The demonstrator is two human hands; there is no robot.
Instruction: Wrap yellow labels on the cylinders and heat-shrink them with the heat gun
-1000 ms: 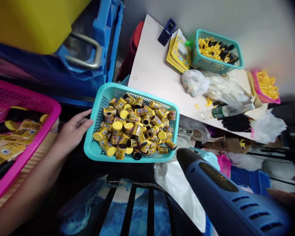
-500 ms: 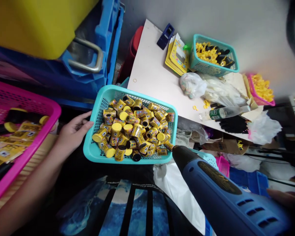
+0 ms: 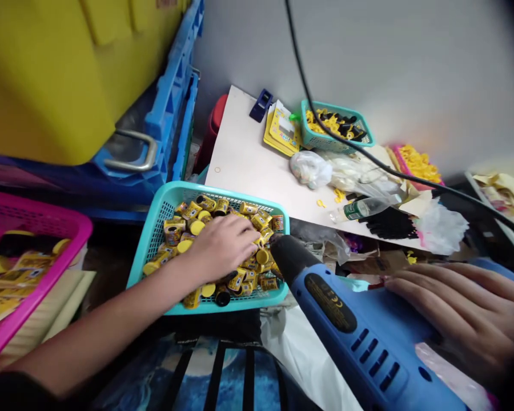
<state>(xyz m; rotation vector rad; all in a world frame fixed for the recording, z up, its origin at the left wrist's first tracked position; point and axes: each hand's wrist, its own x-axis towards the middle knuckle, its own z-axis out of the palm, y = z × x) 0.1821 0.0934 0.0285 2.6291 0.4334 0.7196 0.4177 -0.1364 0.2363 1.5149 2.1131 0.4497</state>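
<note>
The tubs lie heaped in a teal basket, which sits before the near left corner of the counter and hides that corner from view. The left hand lies palm down on the heap, fingers pointing toward the basket's right end; its fingertips are lost among the tubs, so I cannot tell whether its grip pinches one. The right hand has its grip wrapped around the handle of a blue heat gun. The black nozzle reaches to the basket's right rim; whether it touches a tub I cannot tell.

On the counter, a tape dispenser stands near the far left corner, with yellow cards just beside it. A smaller basket of yellow and black parts stands along the far edge, and bags lie in front of it. A bottle lies on its side near the front edge, next to a black glove. A cable crosses in front of the wall.
</note>
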